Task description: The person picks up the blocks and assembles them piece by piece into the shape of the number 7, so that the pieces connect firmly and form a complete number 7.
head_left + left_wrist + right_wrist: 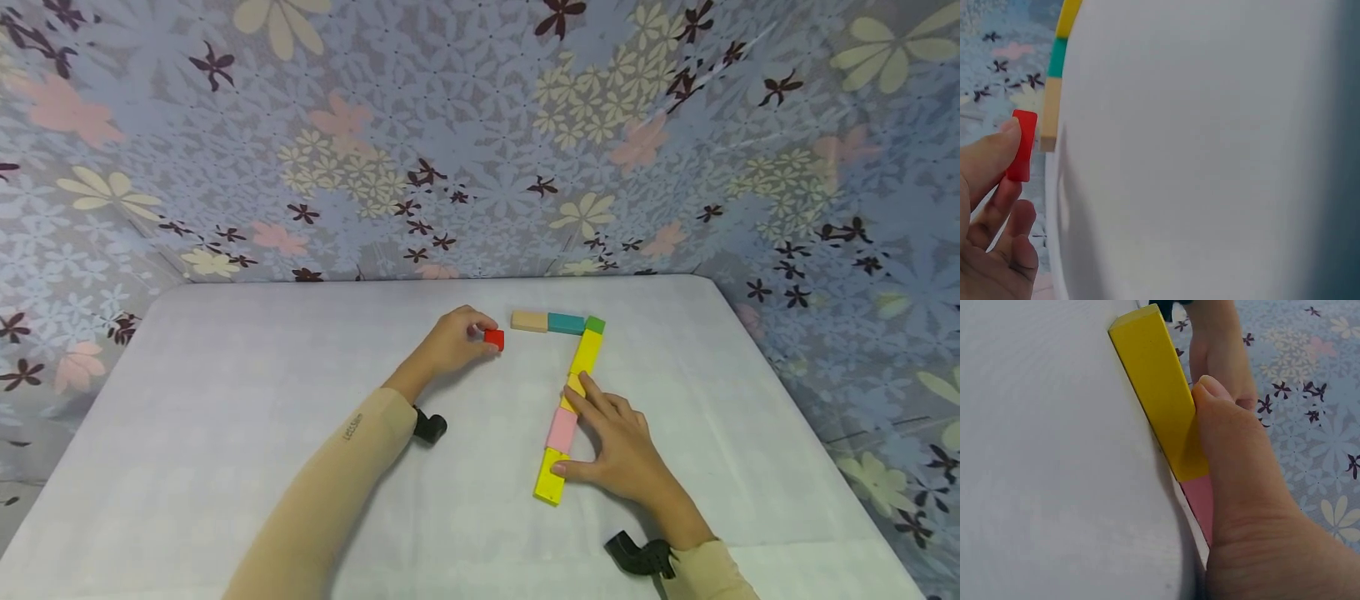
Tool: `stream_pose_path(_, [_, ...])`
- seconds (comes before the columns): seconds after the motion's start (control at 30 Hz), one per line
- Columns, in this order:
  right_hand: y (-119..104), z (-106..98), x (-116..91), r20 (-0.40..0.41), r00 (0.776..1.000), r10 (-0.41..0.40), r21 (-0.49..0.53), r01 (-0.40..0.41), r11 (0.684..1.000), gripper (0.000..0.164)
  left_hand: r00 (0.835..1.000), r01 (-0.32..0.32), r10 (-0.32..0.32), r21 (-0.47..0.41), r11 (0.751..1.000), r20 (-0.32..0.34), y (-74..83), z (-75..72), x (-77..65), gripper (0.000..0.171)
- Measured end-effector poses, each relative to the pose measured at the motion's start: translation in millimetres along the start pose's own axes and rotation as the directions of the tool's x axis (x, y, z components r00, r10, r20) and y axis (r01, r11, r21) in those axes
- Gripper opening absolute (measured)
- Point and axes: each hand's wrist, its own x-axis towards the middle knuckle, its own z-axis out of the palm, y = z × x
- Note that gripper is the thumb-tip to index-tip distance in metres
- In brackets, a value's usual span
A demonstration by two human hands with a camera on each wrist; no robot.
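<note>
My left hand (pixel 453 340) pinches a small red block (pixel 494 339) between thumb and fingers, left of a line of blocks. In the left wrist view the red block (pixel 1025 150) shows as a narrow bar. The line turns a corner: a tan block (pixel 529 322) and a teal block (pixel 566 323) run to a green block (pixel 595 325). From there come a yellow block (pixel 587 350), another yellow one (pixel 573 388), a pink block (pixel 561 431) and a near yellow block (pixel 551 490). My right hand (pixel 626 446) touches this side, thumb against the near yellow block (pixel 1154 394).
A white-covered table (pixel 247 417) lies under everything, its far edge close behind the tan and teal blocks. Flowered cloth (pixel 465 125) hangs behind it and at the sides. Black wrist mounts (pixel 637 557) sit at both sleeves.
</note>
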Motion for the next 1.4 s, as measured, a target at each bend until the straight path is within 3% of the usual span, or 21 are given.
stream_pose_path(0.2, [-3,2,0,0.003,1.000,0.002,-0.005,-0.002,1.000,0.112,0.997,0.057,-0.057,-0.002,0.998,-0.061,-9.5,1.2,19.2,0.035])
stream_pose_path(0.37, [-3,1,0,0.007,1.000,0.008,-0.015,-0.008,1.000,0.112,0.995,0.049,-0.048,0.009,0.999,-0.082,-7.3,6.2,29.6,0.036])
stream_pose_path(0.67, [-3,3,0,-0.005,1.000,-0.015,-0.005,0.015,1.000,0.111,0.991,0.072,-0.070,0.019,0.997,-0.115,-4.7,15.0,36.5,0.036])
stream_pose_path(0.8, [-5,1,1,0.006,1.000,-0.018,-0.004,0.018,1.000,0.110,0.992,0.054,-0.050,0.032,0.998,-0.114,-6.1,15.1,36.2,0.037])
stream_pose_path(1.07, [-6,1,6,0.038,0.999,-0.013,-0.019,0.014,1.000,0.111,0.993,0.036,-0.032,0.041,0.999,-0.110,-9.8,9.0,24.8,0.046])
stream_pose_path(1.27, [-7,-5,5,0.028,1.000,-0.005,-0.015,0.005,1.000,0.106,0.992,0.059,-0.059,-0.006,0.998,-0.112,-4.3,-1.4,4.1,0.045])
stream_pose_path(1.4, [-9,-8,3,-0.007,1.000,-0.005,-0.001,0.005,1.000,0.101,0.992,0.059,-0.058,0.008,0.998,-0.110,-2.0,-10.9,-13.9,0.047])
